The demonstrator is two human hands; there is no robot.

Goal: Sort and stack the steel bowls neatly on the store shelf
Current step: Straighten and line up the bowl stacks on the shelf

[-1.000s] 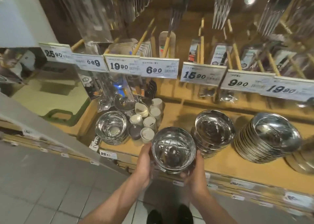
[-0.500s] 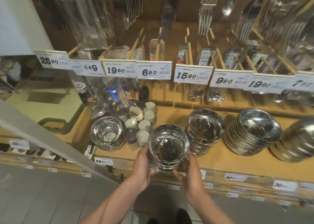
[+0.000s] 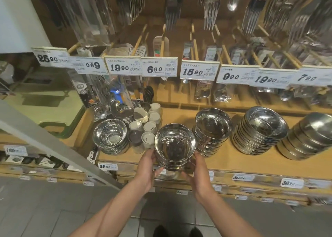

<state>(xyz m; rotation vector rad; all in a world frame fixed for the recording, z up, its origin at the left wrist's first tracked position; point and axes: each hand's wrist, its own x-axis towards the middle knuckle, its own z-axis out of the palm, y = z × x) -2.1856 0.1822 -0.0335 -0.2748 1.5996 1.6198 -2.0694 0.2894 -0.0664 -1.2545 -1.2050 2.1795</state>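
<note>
- Two hands on one short stack of steel bowls (image 3: 174,146), held at the front edge of the wooden shelf (image 3: 233,162).
- Left hand (image 3: 148,166): fingers curled round the stack's left side and underside, thumb up against the wall.
- Right hand (image 3: 198,172): fingers curled under the right side, gripping the lower bowls.
- Held stack: a few nested bowls, mouths up, roughly level; can't tell whether the base touches the shelf.
- Just right of the right hand: taller bowl stack (image 3: 212,130), leaning slightly, standing on the shelf; looks very close to the held stack, contact unclear.
- Further right: stack of shallow dishes (image 3: 260,130), tilted back, then another leaning steel stack (image 3: 305,137) near the frame edge.
- Left of the left hand: low bowl stack (image 3: 110,136), upright, apart from the held one.
- Between that stack and the left hand, slightly behind: cluster of small white shakers (image 3: 148,127), some with dark lids.
- Above and beyond both hands: row of price tags (image 3: 159,69) on the rail, packaged cutlery (image 3: 212,6) hanging behind.
- Below the arms: grey tiled floor (image 3: 45,209), shoe tips visible.
</note>
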